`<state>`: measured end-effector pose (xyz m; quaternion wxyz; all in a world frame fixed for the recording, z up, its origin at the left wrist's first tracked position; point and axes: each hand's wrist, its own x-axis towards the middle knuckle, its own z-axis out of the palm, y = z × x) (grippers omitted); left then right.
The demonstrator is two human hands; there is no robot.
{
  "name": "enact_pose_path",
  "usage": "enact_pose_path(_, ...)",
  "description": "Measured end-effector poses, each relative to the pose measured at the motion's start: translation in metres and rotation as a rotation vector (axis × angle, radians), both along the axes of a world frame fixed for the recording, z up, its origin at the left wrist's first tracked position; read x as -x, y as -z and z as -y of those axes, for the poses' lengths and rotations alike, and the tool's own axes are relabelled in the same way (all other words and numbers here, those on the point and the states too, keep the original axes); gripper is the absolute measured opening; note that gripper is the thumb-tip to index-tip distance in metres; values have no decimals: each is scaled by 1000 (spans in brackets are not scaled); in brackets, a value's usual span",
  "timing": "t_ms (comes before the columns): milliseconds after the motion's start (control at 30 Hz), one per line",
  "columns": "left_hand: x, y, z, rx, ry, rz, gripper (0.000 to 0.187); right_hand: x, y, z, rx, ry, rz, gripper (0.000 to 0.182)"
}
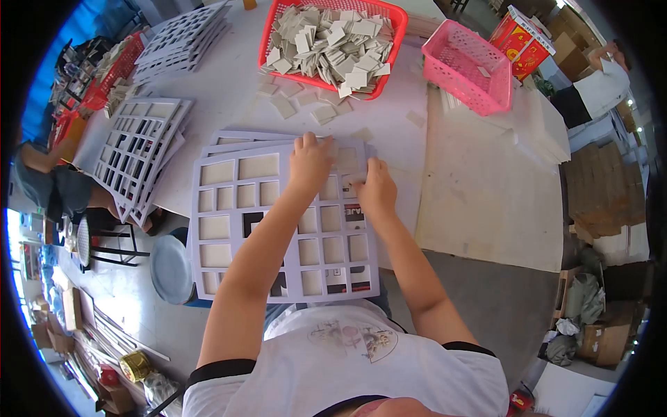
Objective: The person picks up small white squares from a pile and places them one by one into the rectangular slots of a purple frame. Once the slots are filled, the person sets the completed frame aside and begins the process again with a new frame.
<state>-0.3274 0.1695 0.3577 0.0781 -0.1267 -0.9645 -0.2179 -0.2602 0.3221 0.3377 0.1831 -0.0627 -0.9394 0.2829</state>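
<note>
A white grid panel [294, 254] with many rectangular openings lies in front of me at the table's edge, on top of other such panels. Grey-beige card pieces [258, 165] fill many openings; others show dark printed material beneath. My left hand [310, 165] is over the panel's upper middle, fingers curled down; whatever they may hold is blurred and hidden. On the upper right edge rests my right hand [377, 189], its thumb apart from the fingers, the thumb touching near an opening. No held piece shows in it.
Behind the panel, a red basket [393, 52] is heaped with card pieces, and loose card pieces [283, 106] lie before it. A pink basket [455, 66] stands right. Stacked grid panels [142, 149] are at left, near another person [59, 191].
</note>
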Motion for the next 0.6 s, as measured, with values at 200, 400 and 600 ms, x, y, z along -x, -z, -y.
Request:
enact_pose_path(200, 12, 15, 6, -165, 52, -74, 32, 6, 8, -20, 253, -147, -46, 25)
enact_pose_path(400, -20, -16, 17, -506, 4, -75, 20, -5, -14, -23, 262, -300, -118, 29)
enact_pose_path(600, -124, -42, 58, -586, 184, 435, 14, -13, -11, -36, 417, -482, -19, 18)
